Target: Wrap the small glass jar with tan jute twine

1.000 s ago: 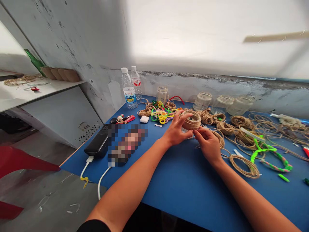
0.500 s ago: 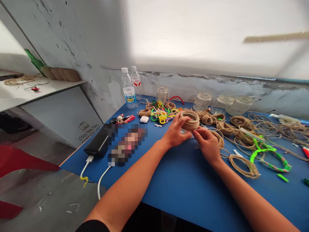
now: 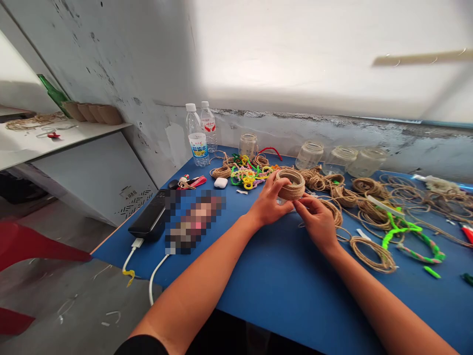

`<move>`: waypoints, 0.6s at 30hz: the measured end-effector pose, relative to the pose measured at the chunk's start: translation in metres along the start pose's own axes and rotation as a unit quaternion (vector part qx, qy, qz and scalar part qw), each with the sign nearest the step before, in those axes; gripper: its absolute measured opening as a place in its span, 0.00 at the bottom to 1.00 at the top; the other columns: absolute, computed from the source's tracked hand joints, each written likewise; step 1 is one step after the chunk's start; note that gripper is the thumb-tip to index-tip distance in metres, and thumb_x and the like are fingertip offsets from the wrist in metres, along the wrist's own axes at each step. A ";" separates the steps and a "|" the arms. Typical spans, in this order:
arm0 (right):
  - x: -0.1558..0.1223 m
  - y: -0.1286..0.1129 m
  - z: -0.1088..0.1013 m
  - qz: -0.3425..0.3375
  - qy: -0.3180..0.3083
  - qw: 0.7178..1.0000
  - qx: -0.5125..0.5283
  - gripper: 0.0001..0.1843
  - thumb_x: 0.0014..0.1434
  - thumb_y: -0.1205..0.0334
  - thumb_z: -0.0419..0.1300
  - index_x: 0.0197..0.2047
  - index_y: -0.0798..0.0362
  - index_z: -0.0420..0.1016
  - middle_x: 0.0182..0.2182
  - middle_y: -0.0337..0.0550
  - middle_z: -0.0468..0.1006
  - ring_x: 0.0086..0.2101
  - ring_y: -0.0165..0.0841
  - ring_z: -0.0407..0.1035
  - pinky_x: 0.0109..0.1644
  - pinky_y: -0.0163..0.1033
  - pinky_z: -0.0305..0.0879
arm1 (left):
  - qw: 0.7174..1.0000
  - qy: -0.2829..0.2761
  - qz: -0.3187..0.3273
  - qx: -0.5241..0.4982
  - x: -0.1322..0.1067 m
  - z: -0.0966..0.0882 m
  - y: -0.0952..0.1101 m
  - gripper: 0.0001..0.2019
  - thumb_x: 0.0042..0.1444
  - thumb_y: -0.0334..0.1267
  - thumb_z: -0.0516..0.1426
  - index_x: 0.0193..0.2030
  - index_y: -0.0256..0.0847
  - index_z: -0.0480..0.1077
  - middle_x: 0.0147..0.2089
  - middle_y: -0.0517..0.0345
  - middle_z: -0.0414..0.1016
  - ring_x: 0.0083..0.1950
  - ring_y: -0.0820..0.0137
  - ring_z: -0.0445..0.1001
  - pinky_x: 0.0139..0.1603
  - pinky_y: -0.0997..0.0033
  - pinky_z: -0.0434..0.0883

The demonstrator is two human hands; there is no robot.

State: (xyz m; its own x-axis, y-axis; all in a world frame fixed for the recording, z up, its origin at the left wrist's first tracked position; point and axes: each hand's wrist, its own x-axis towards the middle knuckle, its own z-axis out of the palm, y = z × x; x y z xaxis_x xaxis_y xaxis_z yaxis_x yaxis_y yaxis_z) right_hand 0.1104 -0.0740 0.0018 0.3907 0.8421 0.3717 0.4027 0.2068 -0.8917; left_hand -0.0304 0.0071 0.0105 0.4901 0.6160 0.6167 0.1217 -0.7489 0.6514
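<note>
A glass jar [image 3: 291, 191] with jute twine wound around its upper part is held above the blue table. My left hand [image 3: 271, 199] wraps round its left side, thumb below and fingers near the rim. At the jar's lower right, my right hand [image 3: 316, 217] is closed, its thumb and fingertips pinched together against the twine. The twine end between those fingertips is mostly hidden. Behind my right hand lies a coil of jute twine [image 3: 334, 211], and a looser coil [image 3: 373, 254] sits to its right.
Several bare glass jars [image 3: 309, 155] line the wall. Coloured pipe cleaners [image 3: 251, 175] and more twine bundles lie behind my hands. At left are a black power bank [image 3: 150, 217], a blurred-out item, keys [image 3: 185, 182], a white earphone case [image 3: 220, 183] and plastic bottles [image 3: 198, 143].
Almost nothing differs. Both hands keep the same hold on the jar, with only a very slight shift of the right fingers.
</note>
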 end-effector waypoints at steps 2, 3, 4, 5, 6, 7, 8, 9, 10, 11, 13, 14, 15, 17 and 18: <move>0.000 0.000 0.000 0.003 0.000 1.000 -0.003 0.21 0.53 0.43 0.63 0.35 0.54 0.77 0.51 0.52 0.76 0.48 0.43 0.72 0.49 0.46 0.69 | 1.000 0.001 0.002 0.003 0.000 0.000 -0.001 0.23 0.51 0.37 0.61 0.53 0.43 0.60 0.70 0.47 0.47 0.74 0.61 0.48 0.74 0.56 0.52; 0.000 0.000 0.000 0.005 0.000 1.000 -0.002 0.20 0.53 0.43 0.63 0.35 0.54 0.77 0.51 0.52 0.76 0.48 0.43 0.72 0.49 0.46 0.69 | 1.000 0.002 0.002 0.005 0.000 0.000 -0.001 0.23 0.50 0.37 0.61 0.53 0.43 0.60 0.70 0.48 0.47 0.74 0.61 0.48 0.74 0.55 0.52; 0.000 0.001 0.000 0.006 0.001 1.000 0.000 0.20 0.53 0.43 0.63 0.35 0.54 0.77 0.51 0.52 0.76 0.48 0.43 0.72 0.49 0.46 0.69 | 1.000 0.003 0.002 0.007 0.000 0.000 -0.001 0.24 0.50 0.36 0.61 0.53 0.44 0.60 0.70 0.48 0.47 0.74 0.61 0.48 0.74 0.55 0.52; 0.001 0.001 0.000 0.007 0.002 1.000 0.004 0.21 0.53 0.43 0.63 0.35 0.54 0.77 0.51 0.52 0.76 0.48 0.43 0.72 0.49 0.46 0.69 | 1.000 0.004 0.001 0.008 0.000 0.000 -0.001 0.24 0.50 0.36 0.61 0.53 0.44 0.60 0.70 0.48 0.47 0.74 0.61 0.49 0.74 0.55 0.52; 0.001 0.002 0.000 0.009 0.002 1.000 0.009 0.21 0.53 0.43 0.63 0.35 0.54 0.77 0.51 0.52 0.76 0.47 0.43 0.72 0.49 0.46 0.69 | 1.000 0.005 0.001 0.008 0.000 0.001 -0.001 0.24 0.50 0.35 0.61 0.53 0.44 0.60 0.70 0.48 0.47 0.73 0.61 0.49 0.74 0.55 0.52; 0.001 0.002 0.001 0.010 0.003 1.000 0.013 0.21 0.53 0.43 0.63 0.35 0.54 0.77 0.51 0.52 0.76 0.47 0.42 0.72 0.49 0.46 0.69 | 1.000 0.005 0.000 0.008 0.000 0.001 -0.001 0.24 0.50 0.35 0.61 0.53 0.44 0.60 0.70 0.48 0.47 0.73 0.61 0.49 0.74 0.55 0.52; 0.001 0.002 0.001 0.011 0.004 1.000 0.016 0.21 0.53 0.43 0.63 0.35 0.54 0.77 0.51 0.52 0.76 0.46 0.42 0.73 0.49 0.46 0.69 | 1.000 0.004 -0.001 0.007 0.000 0.001 0.000 0.24 0.50 0.35 0.61 0.53 0.44 0.60 0.70 0.48 0.47 0.73 0.61 0.49 0.74 0.55 0.52; 0.002 0.003 0.001 0.011 0.005 1.000 0.017 0.21 0.52 0.43 0.63 0.35 0.54 0.77 0.51 0.52 0.77 0.46 0.42 0.73 0.49 0.46 0.69 | 1.000 0.003 -0.001 0.006 0.000 0.001 0.000 0.24 0.50 0.35 0.61 0.53 0.43 0.60 0.70 0.47 0.47 0.73 0.61 0.49 0.74 0.55 0.52; 0.002 0.003 0.001 0.011 0.006 1.000 0.017 0.21 0.52 0.43 0.63 0.36 0.54 0.77 0.50 0.52 0.77 0.45 0.41 0.73 0.49 0.46 0.69 | 1.000 0.002 -0.001 0.005 0.000 0.001 0.000 0.23 0.50 0.35 0.61 0.53 0.43 0.60 0.70 0.47 0.46 0.74 0.60 0.49 0.74 0.55 0.52; 0.002 0.003 0.001 0.011 0.006 1.000 0.018 0.21 0.52 0.43 0.63 0.36 0.54 0.77 0.50 0.52 0.77 0.45 0.41 0.73 0.49 0.46 0.69 | 1.000 0.001 0.000 0.005 0.000 0.001 0.000 0.23 0.50 0.35 0.60 0.53 0.42 0.60 0.70 0.46 0.46 0.74 0.60 0.49 0.74 0.55 0.52; 0.002 0.004 0.001 0.010 0.006 1.000 0.019 0.22 0.53 0.42 0.63 0.36 0.54 0.77 0.50 0.52 0.77 0.44 0.41 0.73 0.49 0.46 0.69 | 1.000 -0.002 -0.003 0.006 0.000 0.000 0.001 0.23 0.50 0.35 0.60 0.53 0.42 0.59 0.70 0.46 0.45 0.74 0.60 0.48 0.74 0.55 0.52; 0.002 0.004 0.001 0.010 0.006 1.000 0.019 0.22 0.53 0.42 0.63 0.36 0.54 0.77 0.50 0.52 0.77 0.44 0.41 0.73 0.49 0.46 0.70 | 1.000 -0.004 -0.005 0.007 0.000 -0.001 0.001 0.23 0.50 0.35 0.60 0.53 0.42 0.59 0.70 0.47 0.45 0.74 0.60 0.48 0.74 0.56 0.52; 0.002 0.004 0.001 0.009 0.006 1.000 0.019 0.22 0.53 0.42 0.63 0.36 0.54 0.77 0.50 0.52 0.77 0.44 0.41 0.73 0.48 0.45 0.70 | 1.000 -0.007 -0.008 0.008 0.000 -0.001 0.001 0.23 0.51 0.35 0.60 0.53 0.42 0.59 0.70 0.47 0.45 0.74 0.60 0.47 0.74 0.56 0.52; 0.002 0.004 0.001 0.006 0.008 1.000 0.017 0.22 0.52 0.42 0.64 0.35 0.54 0.77 0.49 0.52 0.77 0.45 0.41 0.73 0.48 0.45 0.70 | 1.000 -0.013 -0.011 0.004 0.000 -0.002 0.001 0.24 0.50 0.35 0.60 0.53 0.43 0.59 0.70 0.47 0.46 0.75 0.60 0.47 0.75 0.56 0.52; 0.002 0.005 0.000 0.004 0.010 1.000 0.016 0.22 0.52 0.42 0.64 0.35 0.54 0.77 0.48 0.52 0.77 0.45 0.41 0.73 0.48 0.45 0.70 | 1.000 -0.014 -0.012 0.001 0.001 -0.002 0.002 0.24 0.50 0.36 0.61 0.53 0.43 0.59 0.71 0.48 0.46 0.75 0.61 0.47 0.75 0.56 0.52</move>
State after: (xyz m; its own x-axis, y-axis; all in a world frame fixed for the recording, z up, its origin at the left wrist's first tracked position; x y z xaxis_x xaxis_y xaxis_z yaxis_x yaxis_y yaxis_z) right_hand 0.1125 -0.0715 -0.0019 0.4097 0.8341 0.3693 0.3732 0.2162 -0.9022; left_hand -0.0320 0.0069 0.0129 0.5115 0.6262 0.5884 0.1358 -0.7350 0.6643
